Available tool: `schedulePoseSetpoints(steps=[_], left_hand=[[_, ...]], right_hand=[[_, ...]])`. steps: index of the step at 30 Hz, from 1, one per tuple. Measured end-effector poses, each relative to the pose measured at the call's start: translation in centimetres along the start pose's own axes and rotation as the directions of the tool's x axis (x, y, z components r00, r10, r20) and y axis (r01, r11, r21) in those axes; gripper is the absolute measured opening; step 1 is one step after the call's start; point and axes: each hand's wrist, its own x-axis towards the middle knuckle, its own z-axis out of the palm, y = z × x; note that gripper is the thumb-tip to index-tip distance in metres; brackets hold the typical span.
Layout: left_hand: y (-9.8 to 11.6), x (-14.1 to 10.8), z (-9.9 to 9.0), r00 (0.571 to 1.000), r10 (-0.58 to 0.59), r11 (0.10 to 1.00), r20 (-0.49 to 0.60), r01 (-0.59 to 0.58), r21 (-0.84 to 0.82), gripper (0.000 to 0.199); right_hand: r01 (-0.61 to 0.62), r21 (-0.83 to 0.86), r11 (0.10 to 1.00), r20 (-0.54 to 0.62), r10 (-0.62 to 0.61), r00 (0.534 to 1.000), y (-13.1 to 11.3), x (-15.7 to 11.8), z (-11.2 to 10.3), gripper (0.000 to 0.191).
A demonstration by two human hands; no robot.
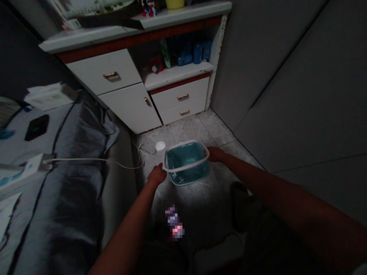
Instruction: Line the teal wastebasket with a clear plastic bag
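A small teal waste bin (187,163) with a white rim (186,166) stands on the tiled floor, and a translucent liner seems to line its inside. My left hand (157,175) grips the rim's near left corner. On the far right side, my right hand (215,154) holds the same rim. The fingers are partly hidden behind the rim and in dim light. Neither hand holds anything else.
A white cabinet (134,88) with drawers and shelves stands ahead, with grey wardrobe doors (289,88) to the right. A bed with a grey cover (74,191) lies left. A white cable (114,160) and a round white object (160,146) are on the floor.
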Motion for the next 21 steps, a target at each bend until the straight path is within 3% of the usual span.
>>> schedulePoseSetpoints(steps=[4,7,11,14,17,21], left_hand=[[2.1,-0.8,-1.8,0.998,-0.049,0.994,-0.025,0.046,-0.101,0.044],[3.0,-1.6,-2.1,0.992,-0.127,0.981,0.012,0.127,-0.144,0.049],[3.4,-2.2,-2.1,0.992,-0.126,0.98,0.023,0.128,-0.152,0.051],[3.5,-2.2,-2.2,0.994,-0.109,0.986,0.024,0.111,-0.126,0.047],[3.5,-2.2,-2.1,0.996,-0.09,0.99,0.025,0.092,-0.107,0.044],[3.5,-2.4,-2.1,0.998,-0.064,0.992,0.023,0.066,-0.107,0.043]], right_hand=[[-0.191,0.049,0.98,-0.167,0.196,0.966,-1.5,-0.4,-2.2,0.06],[-0.135,0.185,0.973,-0.288,0.185,0.94,-2.1,-0.6,-3.3,0.061],[-0.029,0.33,0.943,-0.431,0.178,0.885,-2.5,0.5,-4.1,0.028],[0.048,0.376,0.925,-0.516,0.166,0.84,-2.3,2.5,-4.5,0.036],[0.093,0.386,0.918,-0.528,0.138,0.838,-1.7,4.7,-5.0,0.046],[0.097,0.351,0.931,-0.504,0.101,0.858,-1.4,6.7,-5.7,0.041]])
